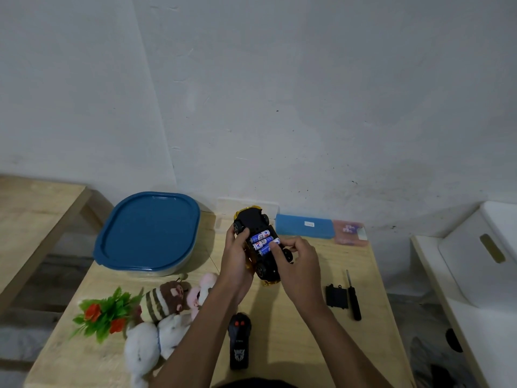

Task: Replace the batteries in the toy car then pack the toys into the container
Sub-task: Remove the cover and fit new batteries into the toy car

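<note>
Batteries are what your coming move turns on: the blue-and-white batteries [261,239] sit in the open bay on the underside of the black-and-gold toy car [256,219]. You hold the car belly-up above the light wooden worktop [84,359]. The car's long axis runs away from you, leaning a little to your left at the far end. The cells lie across it, side by side.

Your left hand [235,259] grips the car from its left flank, fingers wrapped under the body and thumb on the underside beside the bay. Your right hand [299,264] is the working one. Its bent fingers [275,249] close on the right end of the cell nearest you. I judge you are seating or lifting that cell, but which one cannot be told.

The black battery cover [336,296] lies on the worktop just right of your right forearm. The black screwdriver [354,301] lies right beside it, pointing away from you. Both are an easy reach for the right hand, with nothing between.

The clear container with the blue lid [148,233] stands far left, lid on. The plush toys [165,303] and black remote control [239,343] lie nearer you, under your left arm.
</note>
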Motion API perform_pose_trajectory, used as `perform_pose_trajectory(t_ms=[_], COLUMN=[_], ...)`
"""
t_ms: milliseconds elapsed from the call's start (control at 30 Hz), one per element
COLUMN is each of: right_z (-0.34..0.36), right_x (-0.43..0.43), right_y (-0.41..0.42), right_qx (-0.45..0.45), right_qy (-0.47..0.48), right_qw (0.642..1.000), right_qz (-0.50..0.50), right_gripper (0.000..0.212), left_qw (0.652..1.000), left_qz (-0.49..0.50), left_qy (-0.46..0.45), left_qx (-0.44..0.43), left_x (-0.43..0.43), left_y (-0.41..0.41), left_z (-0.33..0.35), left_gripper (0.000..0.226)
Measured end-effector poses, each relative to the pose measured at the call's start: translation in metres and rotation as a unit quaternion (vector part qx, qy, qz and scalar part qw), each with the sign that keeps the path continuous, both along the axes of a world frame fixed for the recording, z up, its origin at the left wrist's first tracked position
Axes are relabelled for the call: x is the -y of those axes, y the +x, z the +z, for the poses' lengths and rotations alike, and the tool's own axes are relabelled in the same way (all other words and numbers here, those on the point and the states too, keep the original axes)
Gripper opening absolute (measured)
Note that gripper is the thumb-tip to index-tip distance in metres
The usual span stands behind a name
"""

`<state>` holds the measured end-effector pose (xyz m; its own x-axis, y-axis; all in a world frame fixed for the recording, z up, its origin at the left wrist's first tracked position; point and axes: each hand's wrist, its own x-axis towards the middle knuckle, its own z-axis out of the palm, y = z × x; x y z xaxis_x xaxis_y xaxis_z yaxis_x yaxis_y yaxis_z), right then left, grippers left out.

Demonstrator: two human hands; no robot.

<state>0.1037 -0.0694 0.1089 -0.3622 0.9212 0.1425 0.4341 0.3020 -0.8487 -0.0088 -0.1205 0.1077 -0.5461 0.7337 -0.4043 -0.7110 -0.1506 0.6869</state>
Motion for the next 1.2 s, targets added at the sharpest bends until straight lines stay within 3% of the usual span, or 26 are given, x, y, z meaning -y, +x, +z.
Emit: perform_pose_trajectory(t_ms=[433,633,767,867,933,1067,1200], right_z=[-0.005,-0.002,-0.009,-0.028,-0.048,-0.081,-0.092], right_x=[0.001,-0.006,-0.003,-0.007,-0.018,-0.040,-0.056], right_y=[0.013,0.025,0.051,0.082,0.106,0.150,0.170], right_qx=[0.136,0.164,0.086,0.053,0.134,0.332,0.427], right_qy=[0.146,0.145,0.105,0.081,0.025,-0.041,-0.042], right_qw=[0.978,0.972,0.989,0.994,0.986,0.938,0.902], right_qz=[0.055,0.086,0.063,-0.041,-0.095,-0.088,-0.042], right_gripper=[0.023,0.028,0.041,0.024,0.022,0.041,0.057], left_qw=[0.999,0.999,0.997,0.994,0.991,0.987,0.983], left_qz=[-0.021,-0.044,-0.080,-0.111,-0.130,-0.159,-0.177], left_qy=[0.025,0.014,0.000,-0.013,-0.022,-0.034,-0.049], left_qx=[-0.001,-0.001,0.003,-0.003,-0.010,-0.014,-0.017], left_x=[0.001,0.001,-0.001,-0.003,-0.004,-0.007,-0.013], left_y=[0.003,0.008,0.015,0.022,0.028,0.038,0.051], left_z=[0.005,0.005,0.004,0.002,-0.002,-0.007,-0.012], left_gripper=[0.034,0.035,0.034,0.033,0.033,0.034,0.036])
